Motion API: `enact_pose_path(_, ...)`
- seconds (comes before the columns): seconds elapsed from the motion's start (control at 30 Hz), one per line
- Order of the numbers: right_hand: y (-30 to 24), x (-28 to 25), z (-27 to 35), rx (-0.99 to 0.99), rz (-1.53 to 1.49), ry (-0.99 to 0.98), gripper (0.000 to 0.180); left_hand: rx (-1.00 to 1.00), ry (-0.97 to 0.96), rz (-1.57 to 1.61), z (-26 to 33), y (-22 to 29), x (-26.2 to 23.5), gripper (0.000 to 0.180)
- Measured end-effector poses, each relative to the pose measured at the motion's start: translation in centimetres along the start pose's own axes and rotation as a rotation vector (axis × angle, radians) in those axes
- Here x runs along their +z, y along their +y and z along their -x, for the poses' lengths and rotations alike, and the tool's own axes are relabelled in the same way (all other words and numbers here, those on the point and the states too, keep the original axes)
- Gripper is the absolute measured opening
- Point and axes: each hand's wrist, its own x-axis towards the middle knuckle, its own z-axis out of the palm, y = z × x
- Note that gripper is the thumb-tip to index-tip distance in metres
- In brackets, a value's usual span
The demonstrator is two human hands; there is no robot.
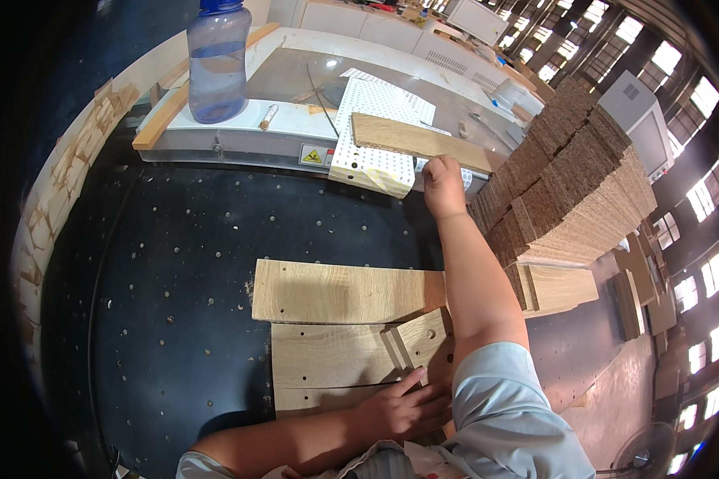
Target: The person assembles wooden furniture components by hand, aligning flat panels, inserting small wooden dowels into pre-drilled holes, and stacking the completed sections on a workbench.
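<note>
Right hand point(443, 185) far out, fingers curled on near end of oak strip point(419, 140) lying across perforated white sheet point(373, 136) at machine table point(295, 76) edge. Left hand point(403, 409) near, flat, fingers spread, pressing drilled wood panels point(339, 355) on dark bench point(176, 303). Risks: strip overhangs, likely tips or drags sheet if pulled crooked; tall board stack point(571, 180) right, close to forearm, elbow bump could topple. Water bottle point(217, 60) far left, well apart.
</note>
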Motion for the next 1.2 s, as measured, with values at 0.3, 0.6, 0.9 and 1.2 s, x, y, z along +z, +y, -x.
enact_pose_path(0.3, -5.7, -14.4, 2.8, 0.578, -0.811, -0.483, 0.007, 0.050, -0.244, -0.204, -1.2, -0.1, -2.5, 0.058)
enact_pose_path(0.6, -16.6, -43.5, 19.0, 0.674, -0.584, -0.392, 0.008, -0.079, -0.407, -0.121, -1.7, 1.0, -1.5, 0.066)
enact_pose_path(0.9, -29.0, -43.3, 38.8, 0.900, -0.680, 0.194, 0.011, 0.044, -0.406, -0.215, -2.5, 0.8, -1.5, 0.067)
enact_pose_path(1.2, -27.0, -38.8, 40.7, 0.796, -0.806, 0.263, 0.009, 0.096, -0.461, -0.220, -2.7, 0.8, -1.6, 0.071)
